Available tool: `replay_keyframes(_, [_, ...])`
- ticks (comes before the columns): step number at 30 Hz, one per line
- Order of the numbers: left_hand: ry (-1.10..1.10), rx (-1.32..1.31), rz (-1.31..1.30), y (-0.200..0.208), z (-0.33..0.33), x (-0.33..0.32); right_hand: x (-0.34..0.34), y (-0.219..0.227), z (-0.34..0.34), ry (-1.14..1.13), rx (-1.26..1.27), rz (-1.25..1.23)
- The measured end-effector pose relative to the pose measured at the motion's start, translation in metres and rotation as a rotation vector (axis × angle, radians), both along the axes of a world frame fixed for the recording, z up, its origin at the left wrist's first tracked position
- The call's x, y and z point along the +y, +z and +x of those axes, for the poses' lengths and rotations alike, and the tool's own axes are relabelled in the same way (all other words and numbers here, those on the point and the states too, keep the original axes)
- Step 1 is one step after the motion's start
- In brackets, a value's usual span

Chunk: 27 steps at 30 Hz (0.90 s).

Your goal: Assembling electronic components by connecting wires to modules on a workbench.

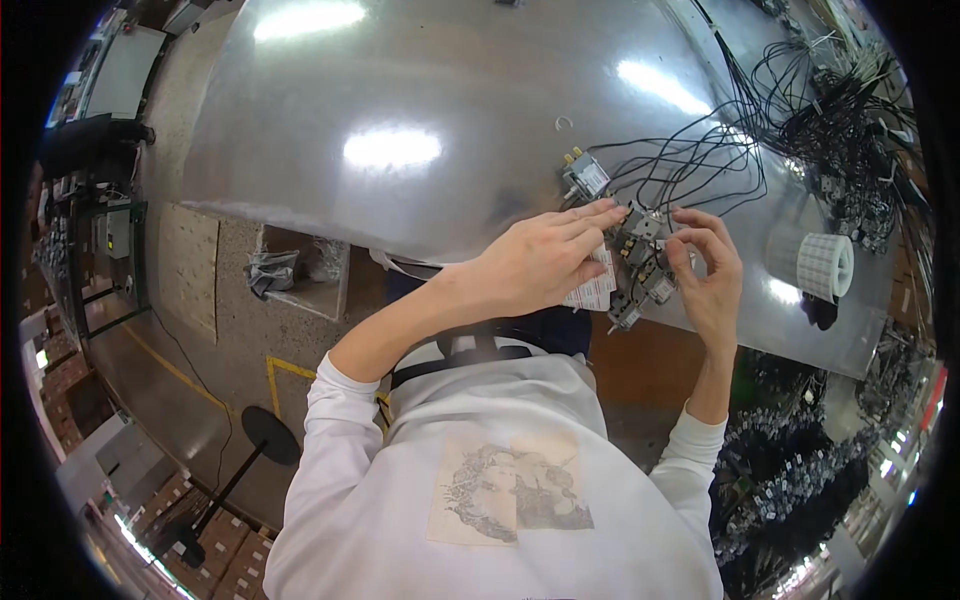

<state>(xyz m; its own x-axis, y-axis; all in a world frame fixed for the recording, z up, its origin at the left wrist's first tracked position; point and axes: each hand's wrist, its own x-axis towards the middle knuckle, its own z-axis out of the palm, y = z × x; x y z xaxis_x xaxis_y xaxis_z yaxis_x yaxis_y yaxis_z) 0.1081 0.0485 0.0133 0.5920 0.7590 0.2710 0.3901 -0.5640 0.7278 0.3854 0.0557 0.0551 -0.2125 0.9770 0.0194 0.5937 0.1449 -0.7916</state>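
Note:
My left hand reaches over a row of small metal switch-like units, its fingers stretched forward and close together near their tops. A white printed label sheet sits under that hand, with the thumb across it. On the other side of the row, my right hand has its thumb and forefinger brought together. Whatever lies between those fingertips is too small to make out. A separate metal unit with brass-coloured terminals lies just beyond my left fingertips. Thin black leads run from the units toward the far right.
The metal table has its near edge at my waist. A white label roll stands on the right, and a tangled heap of black leads lies behind it. Many similar units are piled below right. An open box stands left.

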Motion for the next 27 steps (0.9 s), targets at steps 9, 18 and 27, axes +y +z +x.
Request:
replay_keyframes(9, [0.000, -0.019, -0.036, 0.004, -0.001, 0.002, 0.015, -0.002, -0.019, 0.085, -0.168, 0.193])
replay_keyframes(18, [0.012, -0.032, -0.043, -0.001, 0.000, 0.002, 0.022, -0.018, -0.014, 0.137, -0.130, 0.289])
replay_keyframes(27, [0.033, -0.043, -0.046, -0.002, 0.002, 0.001, 0.026, -0.029, -0.009, 0.175, -0.070, 0.328])
